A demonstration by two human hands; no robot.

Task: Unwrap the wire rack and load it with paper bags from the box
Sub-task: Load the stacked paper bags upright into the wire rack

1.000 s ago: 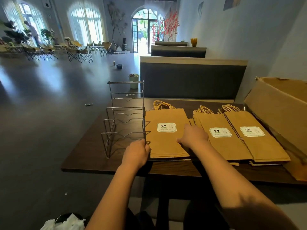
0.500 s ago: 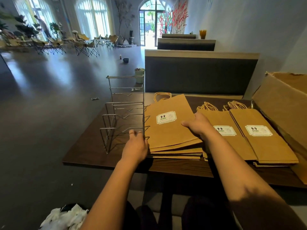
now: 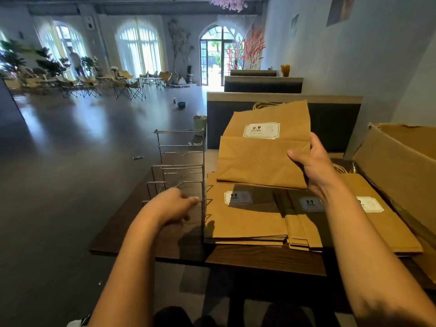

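A bare wire rack (image 3: 179, 166) with stepped tiers stands on the left part of the dark wooden table (image 3: 259, 258). My left hand (image 3: 174, 204) rests against its front tier, fingers curled toward the wire. My right hand (image 3: 313, 166) grips the right edge of a small bundle of flat brown paper bags (image 3: 262, 156), lifted and tilted above the table. Beneath it lie stacks of paper bags (image 3: 245, 223) with white labels, side by side next to the rack.
An open cardboard box (image 3: 401, 166) sits at the table's right end. A booth seat back (image 3: 330, 119) stands just behind the table. To the left is open dark floor with a small bin (image 3: 200, 122). White wrapping (image 3: 75, 323) lies on the floor below.
My right hand has lifted the top bundle of bags off the left stack and raised it above the table. My left hand has shifted left onto the rack's front tier.
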